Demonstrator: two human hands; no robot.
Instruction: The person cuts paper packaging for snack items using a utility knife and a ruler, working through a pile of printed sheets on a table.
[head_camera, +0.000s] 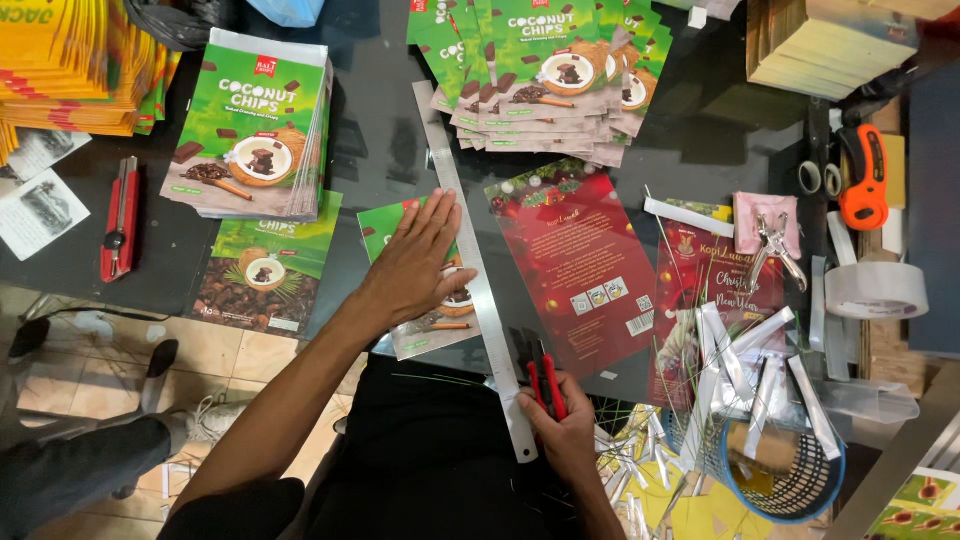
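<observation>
green pouch (425, 300) | silver ruler (478, 270) | red knife (546, 385) | red festive sheet (580, 265) | blue basket (800, 490)

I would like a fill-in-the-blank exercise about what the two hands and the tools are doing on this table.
1. The left hand presses flat on a long metal ____.
2. The right hand grips a cutter with a ____ handle.
3. The green sheet lies ____ the ruler.
4. The blue basket holds paper ____.

Missing words: ruler; red; under; strips
</observation>
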